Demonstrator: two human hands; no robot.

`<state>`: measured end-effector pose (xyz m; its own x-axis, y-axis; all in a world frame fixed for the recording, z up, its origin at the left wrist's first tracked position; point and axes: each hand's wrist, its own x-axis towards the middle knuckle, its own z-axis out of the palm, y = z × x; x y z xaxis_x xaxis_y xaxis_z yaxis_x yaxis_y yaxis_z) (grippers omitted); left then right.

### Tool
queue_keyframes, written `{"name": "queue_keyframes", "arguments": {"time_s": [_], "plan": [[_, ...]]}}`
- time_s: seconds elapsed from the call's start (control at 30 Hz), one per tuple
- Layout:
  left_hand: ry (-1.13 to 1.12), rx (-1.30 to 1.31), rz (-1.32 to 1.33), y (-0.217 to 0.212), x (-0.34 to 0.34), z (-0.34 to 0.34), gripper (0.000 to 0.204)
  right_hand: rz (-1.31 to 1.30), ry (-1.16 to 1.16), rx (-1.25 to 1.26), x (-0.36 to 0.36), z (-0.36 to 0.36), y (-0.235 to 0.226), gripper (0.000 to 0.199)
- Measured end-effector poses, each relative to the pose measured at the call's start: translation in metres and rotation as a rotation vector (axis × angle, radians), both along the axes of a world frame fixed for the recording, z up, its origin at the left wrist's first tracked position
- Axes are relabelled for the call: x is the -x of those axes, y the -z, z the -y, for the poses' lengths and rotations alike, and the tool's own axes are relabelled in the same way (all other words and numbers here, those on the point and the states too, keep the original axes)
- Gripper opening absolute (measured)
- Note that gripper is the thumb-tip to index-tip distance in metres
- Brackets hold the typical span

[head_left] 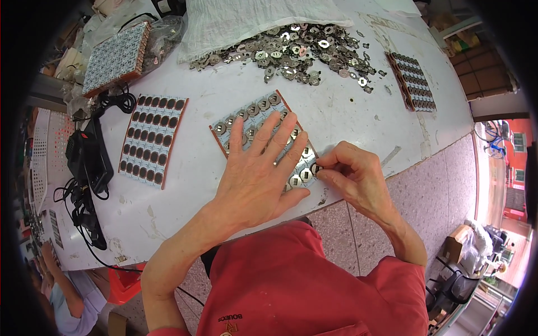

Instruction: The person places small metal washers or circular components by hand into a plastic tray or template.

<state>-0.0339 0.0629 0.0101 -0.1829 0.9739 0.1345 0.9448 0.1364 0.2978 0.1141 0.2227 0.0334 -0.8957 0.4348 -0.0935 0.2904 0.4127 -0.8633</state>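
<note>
Flatly, the left hand [258, 162] spreads wide, hiding the middle of a circuit-board panel [284, 101] on the counter [193, 207]; the right hand [356, 175] pinches narrowly at its right edge, contents unclear. Likely light and stiff, it suits edge holding. Beyond, loose metal clips [291, 53] crowd a white woven sack [252, 22]; leftward lie a disc-covered panel [148, 126] and cables [84, 210].

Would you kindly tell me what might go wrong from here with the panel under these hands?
The left hand lies spread over the panel, so its fingers might nudge any metal discs that are not fixed. The right hand works at the panel's side, close to the edge of the table, so a loose piece could drop to the floor.
</note>
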Motion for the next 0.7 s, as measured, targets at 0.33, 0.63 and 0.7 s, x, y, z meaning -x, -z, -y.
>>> {"name": "queue_keyframes", "arguments": {"time_s": [0.33,0.63,0.7], "plan": [[0.001,0.005,-0.011,-0.002,0.000,-0.001,0.081,0.006,-0.149,-0.227,0.007,-0.003,-0.009,0.010],[-0.002,-0.089,0.008,0.006,0.000,0.001,0.082,0.052,0.024,-0.106,0.008,-0.004,-0.005,0.019],[-0.014,-0.108,0.006,0.005,0.001,0.002,0.084,0.062,-0.019,-0.136,0.011,-0.002,-0.006,0.020]]}}
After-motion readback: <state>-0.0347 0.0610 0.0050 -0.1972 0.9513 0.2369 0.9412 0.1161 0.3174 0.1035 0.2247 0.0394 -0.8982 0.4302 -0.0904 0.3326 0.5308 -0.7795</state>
